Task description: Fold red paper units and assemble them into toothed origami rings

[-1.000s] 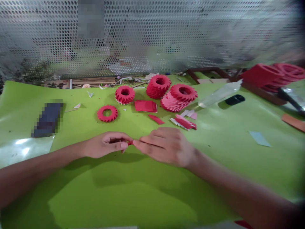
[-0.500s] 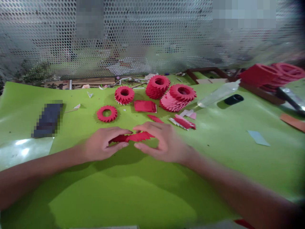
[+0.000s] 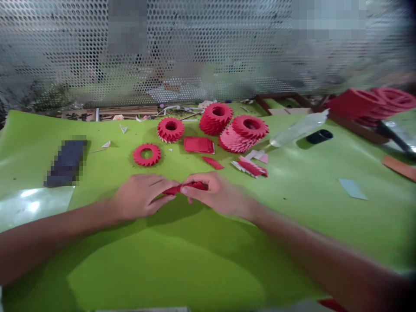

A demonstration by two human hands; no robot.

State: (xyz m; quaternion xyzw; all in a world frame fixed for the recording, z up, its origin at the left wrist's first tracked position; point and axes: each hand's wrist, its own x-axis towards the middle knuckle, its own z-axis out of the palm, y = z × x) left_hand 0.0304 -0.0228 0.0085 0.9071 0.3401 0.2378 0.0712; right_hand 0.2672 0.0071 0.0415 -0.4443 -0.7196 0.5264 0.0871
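Between my two hands is a zigzag strip of folded red paper (image 3: 171, 190), held low over the green table covering. My left hand (image 3: 138, 196) pinches its left end with thumb and fingers. My right hand (image 3: 217, 193) grips the other part, its thumb in front; the fingers cover some of the strip. Just beyond my hands lie a single folded red paper piece (image 3: 212, 162) and a flat red paper ring (image 3: 147, 154) with a toothed edge. A stack of red paper rectangles (image 3: 199, 145) rests behind them.
Toothed paper rings stand at the back: a small red one (image 3: 170, 129), a taller red one (image 3: 216, 118) and a red-and-pink one (image 3: 243, 133). Right of them are a clear bottle (image 3: 299, 128) and a black cap (image 3: 320, 136). A dark blurred object (image 3: 66, 162) lies left.
My right hand has closed from a wider curve onto the red strip, thumb and fingers now pressing it. My left fingers have also drawn closer around its end.
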